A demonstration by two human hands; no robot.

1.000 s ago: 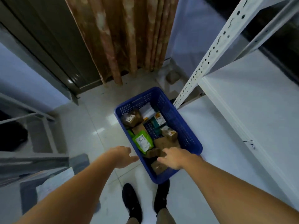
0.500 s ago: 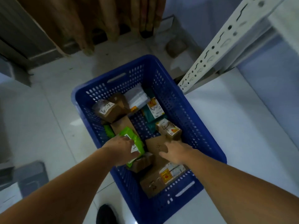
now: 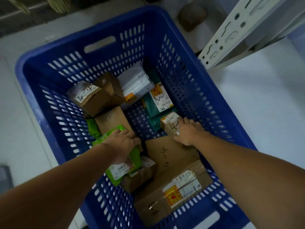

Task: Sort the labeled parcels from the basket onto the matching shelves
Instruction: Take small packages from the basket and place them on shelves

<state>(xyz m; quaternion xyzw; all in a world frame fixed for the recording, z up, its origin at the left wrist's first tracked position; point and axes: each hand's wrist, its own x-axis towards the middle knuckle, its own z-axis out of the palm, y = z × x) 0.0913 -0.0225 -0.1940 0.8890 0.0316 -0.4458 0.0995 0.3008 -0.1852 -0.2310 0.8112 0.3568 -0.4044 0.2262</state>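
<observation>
A blue slotted basket stands on the floor and holds several labeled parcels. My left hand grips a bright green mailer at the basket's left side. My right hand curls round a small brown box with a handwritten mark. A flat cardboard piece marked 4-4 lies between my forearms. A brown box marked 3-4, a white mailer and a dark green mailer lie at the far end. A large labeled box leans at the near end.
A white perforated shelf post rises at the upper right, with a white shelf surface beside the basket. Pale floor tiles lie to the left. A brown lump sits on the floor beyond the basket.
The view has dropped much closer to the basket. My left hand has closed on the green mailer, and my right hand has reached forward from the flat cardboard onto the small brown box.
</observation>
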